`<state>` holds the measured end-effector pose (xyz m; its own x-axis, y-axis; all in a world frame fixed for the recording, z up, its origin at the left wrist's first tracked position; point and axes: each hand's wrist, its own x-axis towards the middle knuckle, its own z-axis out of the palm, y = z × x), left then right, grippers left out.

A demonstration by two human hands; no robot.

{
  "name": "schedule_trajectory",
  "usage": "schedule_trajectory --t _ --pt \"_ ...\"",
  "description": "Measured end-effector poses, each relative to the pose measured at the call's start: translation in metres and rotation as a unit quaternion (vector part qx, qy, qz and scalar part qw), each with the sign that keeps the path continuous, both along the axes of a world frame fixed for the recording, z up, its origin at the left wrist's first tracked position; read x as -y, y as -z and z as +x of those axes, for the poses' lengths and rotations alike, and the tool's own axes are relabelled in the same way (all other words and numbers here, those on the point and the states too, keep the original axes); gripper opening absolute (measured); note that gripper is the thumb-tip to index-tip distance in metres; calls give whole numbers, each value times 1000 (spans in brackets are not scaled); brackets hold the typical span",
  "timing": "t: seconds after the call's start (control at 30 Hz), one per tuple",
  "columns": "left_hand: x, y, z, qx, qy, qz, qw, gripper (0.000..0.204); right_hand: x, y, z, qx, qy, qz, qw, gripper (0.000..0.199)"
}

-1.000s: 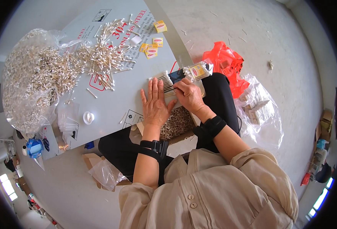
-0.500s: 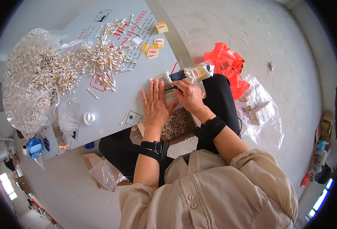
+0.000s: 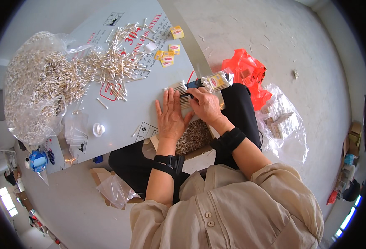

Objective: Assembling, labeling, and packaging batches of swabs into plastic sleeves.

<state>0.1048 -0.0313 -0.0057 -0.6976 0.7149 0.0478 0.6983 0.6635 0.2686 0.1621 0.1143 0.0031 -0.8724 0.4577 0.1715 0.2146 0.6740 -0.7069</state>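
Observation:
A row of cotton swabs (image 3: 177,88) lies side by side at the table's near right edge. My left hand (image 3: 169,120) rests flat against it, fingers stretched and fingertips over the swabs. At the row's right end is my right hand (image 3: 206,105), its fingers bent and pressed together. What its fingertips pinch, if anything, is hidden. A dark strip (image 3: 194,83) shows just beyond those fingers. On the strip's far end sits a clear pack of cotton swabs (image 3: 216,81) with a yellow label.
Loose swabs (image 3: 116,62) spill from a big clear bag (image 3: 33,87) at left. Small yellow cards (image 3: 166,59) and a round white tub (image 3: 98,130) are on the table (image 3: 120,114). Below my hands is a box of swabs (image 3: 193,136). Red (image 3: 245,72) and clear bags (image 3: 284,124) lie right.
The whole view has shifted slightly, with the table a little lower in it. Both hands keep nearly the same place and pose at the swab row.

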Motion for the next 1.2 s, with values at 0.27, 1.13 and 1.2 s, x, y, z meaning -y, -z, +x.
schedule_trajectory --t 0.27,1.13,1.2 --pt "0 -1 0 5 4 8 1000 87 -3 5 -1 11 -9 29 999 20" --pt "0 -1 0 15 -3 16 1000 89 -9 5 -18 22 -18 8 1000 16" --pt "0 -1 0 16 -1 13 1000 89 -12 6 -25 10 -21 22 999 12"
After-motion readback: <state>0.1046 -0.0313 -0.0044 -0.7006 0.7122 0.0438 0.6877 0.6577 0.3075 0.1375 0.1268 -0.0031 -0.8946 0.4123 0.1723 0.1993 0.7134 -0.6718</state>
